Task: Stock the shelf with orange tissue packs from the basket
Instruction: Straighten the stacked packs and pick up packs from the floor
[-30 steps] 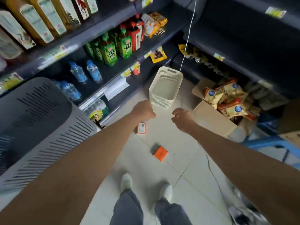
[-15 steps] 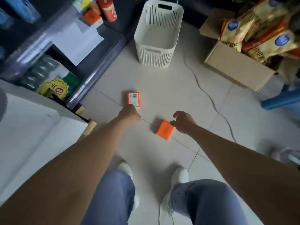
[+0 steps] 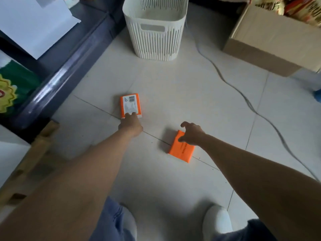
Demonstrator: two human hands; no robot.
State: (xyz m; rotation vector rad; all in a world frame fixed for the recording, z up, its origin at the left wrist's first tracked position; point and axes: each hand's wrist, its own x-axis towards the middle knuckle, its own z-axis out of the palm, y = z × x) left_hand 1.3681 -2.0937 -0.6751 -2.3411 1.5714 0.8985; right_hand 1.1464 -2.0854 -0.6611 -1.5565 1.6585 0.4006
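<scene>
Two orange tissue packs lie on the tiled floor. The left pack (image 3: 130,104) shows its white label with a barcode; the fingertips of my left hand (image 3: 130,124) rest on its near edge. The right pack (image 3: 181,150) lies plain side up, tilted; my right hand (image 3: 191,134) hovers over its far end with fingers spread and thumb on it. Neither pack is lifted. The white slatted basket (image 3: 154,40) stands further ahead and looks empty inside.
The dark shelf base (image 3: 57,80) runs along the left with white paper (image 3: 33,23) on it. A cardboard box (image 3: 267,42) of snack bags sits at the right. A grey cable (image 3: 243,98) snakes across the floor. My white shoes (image 3: 217,221) are below.
I have bent down closer to the floor. My left hand reached the labelled pack and my right hand moved over the plain orange pack.
</scene>
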